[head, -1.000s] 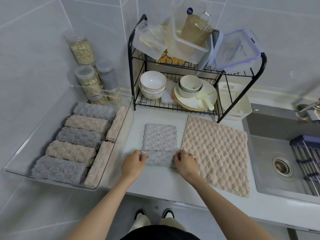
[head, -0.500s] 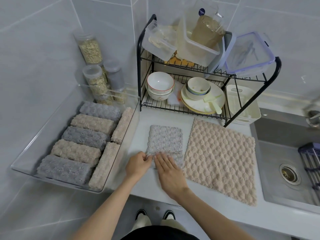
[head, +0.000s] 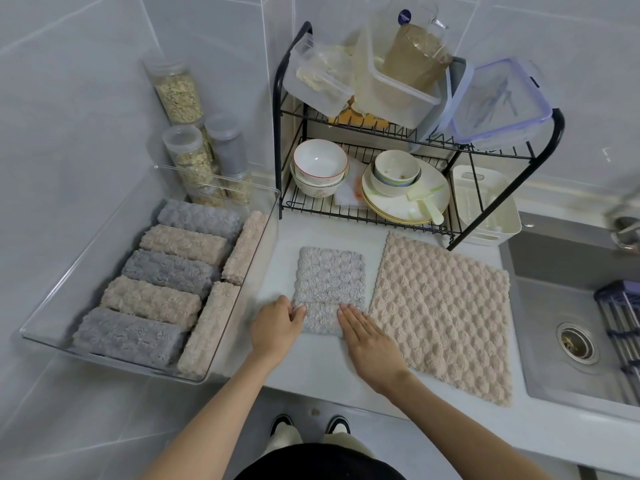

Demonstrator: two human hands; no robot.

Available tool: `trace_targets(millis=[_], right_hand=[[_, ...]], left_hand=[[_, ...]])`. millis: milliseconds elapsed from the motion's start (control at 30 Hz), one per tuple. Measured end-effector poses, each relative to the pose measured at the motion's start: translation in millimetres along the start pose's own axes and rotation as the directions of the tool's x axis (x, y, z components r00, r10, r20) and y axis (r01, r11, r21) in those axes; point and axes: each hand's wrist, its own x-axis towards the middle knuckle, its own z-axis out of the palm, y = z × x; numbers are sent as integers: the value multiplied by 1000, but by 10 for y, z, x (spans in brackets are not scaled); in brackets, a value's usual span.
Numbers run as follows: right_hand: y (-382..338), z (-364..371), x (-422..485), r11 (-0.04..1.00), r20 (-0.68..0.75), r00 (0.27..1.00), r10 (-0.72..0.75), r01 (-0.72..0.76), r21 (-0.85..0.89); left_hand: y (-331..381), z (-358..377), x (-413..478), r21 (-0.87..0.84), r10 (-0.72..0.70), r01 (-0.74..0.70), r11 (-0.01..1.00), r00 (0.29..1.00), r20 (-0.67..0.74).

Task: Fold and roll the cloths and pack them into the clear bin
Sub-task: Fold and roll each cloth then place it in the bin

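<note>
The left hand (head: pixel 277 327) is pinching the 7 o'clock corner of the grey cloth (head: pixel 329 278) with curled fingers while the right hand (head: pixel 369 342) is pressing flat on its 5 o'clock corner, the cloth lying on the counter (head: pixel 311 368) between the bin (head: pixel 249 282) at 9 o'clock and the beige cloth (head: pixel 440 313) at 3 o'clock.

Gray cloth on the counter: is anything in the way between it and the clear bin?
Nothing lies on the counter between the gray cloth and the clear bin. Only the bin's own side wall stands there.
</note>
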Motion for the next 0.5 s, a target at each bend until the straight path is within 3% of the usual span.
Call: trace_targets(millis=[100,200,267,500], right_hand=[[18,-13,-27,999,-13,1000,27,-26,29],[21,3,-25,999,-32,999,36,-35,33],[31,23,-25,999,-61,997,40,-38,39],[27,15,44,991,-93,993,71,-59,122]], left_hand=[[-28,16,-15,18,261,-261,965,957,-130],[-99,85,-11,112,564,-554,825,820,-95],[-136,87,-37,114,618,-609,785,782,-75],[-255,41,-119,96,633,-632,769,774,22]])
